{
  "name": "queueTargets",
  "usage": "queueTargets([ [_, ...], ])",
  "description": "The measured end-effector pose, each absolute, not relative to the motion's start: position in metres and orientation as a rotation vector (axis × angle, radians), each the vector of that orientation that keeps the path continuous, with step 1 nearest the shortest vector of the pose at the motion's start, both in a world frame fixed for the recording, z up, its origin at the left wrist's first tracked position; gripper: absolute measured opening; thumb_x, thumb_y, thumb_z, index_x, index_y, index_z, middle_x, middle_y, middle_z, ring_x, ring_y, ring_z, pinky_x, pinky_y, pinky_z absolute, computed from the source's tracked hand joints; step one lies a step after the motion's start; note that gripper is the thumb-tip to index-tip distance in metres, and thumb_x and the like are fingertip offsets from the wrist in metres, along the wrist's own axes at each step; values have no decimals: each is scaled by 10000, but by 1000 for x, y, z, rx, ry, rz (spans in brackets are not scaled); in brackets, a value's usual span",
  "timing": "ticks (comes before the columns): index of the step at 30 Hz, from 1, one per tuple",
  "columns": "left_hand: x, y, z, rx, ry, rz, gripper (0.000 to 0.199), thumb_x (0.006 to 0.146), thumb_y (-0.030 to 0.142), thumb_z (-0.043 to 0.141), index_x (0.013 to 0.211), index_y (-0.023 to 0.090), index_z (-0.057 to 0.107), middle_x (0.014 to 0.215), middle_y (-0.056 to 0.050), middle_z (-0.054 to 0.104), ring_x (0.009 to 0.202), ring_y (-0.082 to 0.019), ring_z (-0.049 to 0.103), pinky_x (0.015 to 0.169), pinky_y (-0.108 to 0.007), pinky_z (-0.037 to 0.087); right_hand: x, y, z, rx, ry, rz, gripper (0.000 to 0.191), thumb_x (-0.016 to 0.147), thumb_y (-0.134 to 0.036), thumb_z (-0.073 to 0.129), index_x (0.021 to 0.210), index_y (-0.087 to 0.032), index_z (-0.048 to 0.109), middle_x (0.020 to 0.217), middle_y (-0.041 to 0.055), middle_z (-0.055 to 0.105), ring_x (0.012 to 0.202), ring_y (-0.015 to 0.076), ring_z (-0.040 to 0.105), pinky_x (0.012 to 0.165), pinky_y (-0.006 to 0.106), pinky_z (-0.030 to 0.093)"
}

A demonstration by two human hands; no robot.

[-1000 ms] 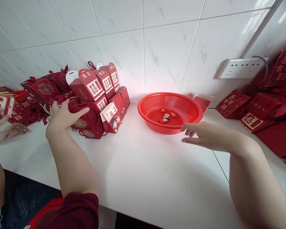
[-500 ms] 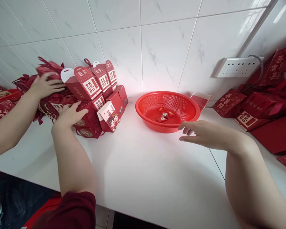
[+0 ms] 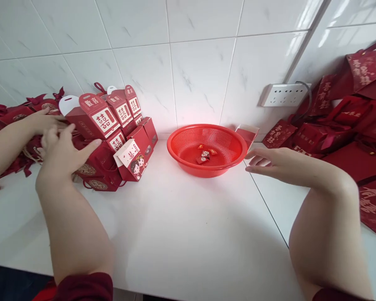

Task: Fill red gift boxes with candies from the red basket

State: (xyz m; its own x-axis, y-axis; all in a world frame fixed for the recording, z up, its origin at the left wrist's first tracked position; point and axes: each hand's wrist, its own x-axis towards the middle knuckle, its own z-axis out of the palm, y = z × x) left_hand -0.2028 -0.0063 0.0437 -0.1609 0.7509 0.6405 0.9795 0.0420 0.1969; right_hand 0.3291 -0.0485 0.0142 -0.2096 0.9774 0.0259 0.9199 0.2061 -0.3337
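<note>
At the left, my left hand (image 3: 64, 152) has its fingers spread beside a pile of red boxes (image 3: 97, 161); nothing shows in its grasp. On top of the pile are boxes with handle tabs and white labels (image 3: 104, 120). A box with two cartoon figures (image 3: 137, 165) leans at its right side. My right hand (image 3: 266, 161), fingers apart and holding nothing visible, is just right of a red plastic basket (image 3: 207, 170). Several small wrapped pieces (image 3: 205, 154) lie inside the basket.
Another person's hand (image 3: 47, 121) reaches over the boxes at the far left. A small open box (image 3: 248, 133) stands behind the basket. More red boxes (image 3: 351, 133) are stacked at the right. A socket strip (image 3: 285, 95) with a cable is on the tiled wall.
The view has turned right. My left hand has moved left along the boxes. My right hand is now at the basket's right side, no longer over its front rim.
</note>
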Motion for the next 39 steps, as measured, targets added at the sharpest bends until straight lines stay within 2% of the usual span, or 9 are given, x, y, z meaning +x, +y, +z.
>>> queueTargets([
  [3, -166, -11, 58, -1764, -1707, -1085, 829, 805, 468, 691, 1473, 121, 343, 1589, -171, 173, 1477, -339, 178, 1186, -564, 206, 357, -42, 13, -2000, -2078, 390, 383, 871, -577, 523, 1148, -330, 617, 1110, 15, 708, 1010, 246, 659, 809, 373, 536],
  [8, -76, -7, 51, -2090, -1305, -1026, 429, 944, 375, 535, 1321, 172, 539, 1381, -57, 517, 1337, -207, 437, 1162, -414, 330, 402, -23, 0, -2292, -1777, 300, 329, 844, -508, 596, 1040, -249, 652, 1133, 81, 691, 1001, 294, 634, 795, 409, 492],
  [10, -40, -2, 32, -2423, -1279, -841, 384, 971, 385, 476, 1308, 222, 565, 1418, -38, 506, 1326, -198, 463, 1153, -376, 347, 411, -12, -9, -2310, -1728, 293, 303, 845, -467, 603, 1024, -229, 658, 1101, 98, 694, 981, 300, 636, 780, 408, 491],
  [14, 16, 8, -18, -2772, -1304, -467, 518, 989, 455, 400, 1465, 252, 420, 1584, -49, 324, 1420, -264, 359, 1156, -452, 331, 411, 18, -33, -2092, -1680, 214, 333, 828, -367, 620, 1103, -183, 650, 1128, 135, 674, 1027, 317, 626, 857, 431, 489],
  [18, 40, 9, -45, -2884, -1239, -351, 464, 1025, 394, 313, 1420, 222, 484, 1433, -74, 539, 1294, -234, 516, 1197, -526, 204, 395, 54, -61, -1872, -1637, 157, 512, 898, -367, 521, 1381, -198, 495, 1303, 161, 577, 1209, 304, 540, 1022, 449, 413],
  [24, 46, -14, -35, -3031, -1275, -180, 414, 1005, 405, 371, 1322, 270, 600, 1178, -40, 712, 1023, -242, 672, 856, -354, 516, 371, 91, -95, -1752, -1491, 246, 620, 941, -455, 421, 1501, -198, 356, 1492, 174, 392, 1356, 292, 408, 1127, 463, 323],
  [30, 44, -20, -25, -3014, -1433, -142, 438, 992, 478, 359, 1313, 320, 612, 1024, -34, 753, 882, -241, 702, 747, -321, 509, 366, 129, -103, -1773, -1324, 342, 617, 956, -498, 358, 1509, -224, 351, 1562, 140, 288, 1428, 297, 303, 1172, 464, 253],
  [34, 43, -17, -23, -3146, -1429, -60, 408, 968, 499, 411, 1280, 356, 633, 1092, -8, 742, 978, -232, 687, 808, -302, 508, 369, 148, -99, -1803, -1253, 406, 635, 944, -527, 380, 1468, -169, 411, 1578, 151, 258, 1430, 329, 284, 1174, 464, 245],
  [39, 47, -16, -23, -3182, -1434, 3, 388, 964, 508, 413, 1265, 394, 630, 1079, 20, 742, 957, -219, 689, 788, -287, 510, 376, 143, -99, -1826, -1178, 404, 697, 917, -412, 463, 1520, -132, 254, 1523, 192, 350, 1394, 331, 330, 1121, 481, 322],
])
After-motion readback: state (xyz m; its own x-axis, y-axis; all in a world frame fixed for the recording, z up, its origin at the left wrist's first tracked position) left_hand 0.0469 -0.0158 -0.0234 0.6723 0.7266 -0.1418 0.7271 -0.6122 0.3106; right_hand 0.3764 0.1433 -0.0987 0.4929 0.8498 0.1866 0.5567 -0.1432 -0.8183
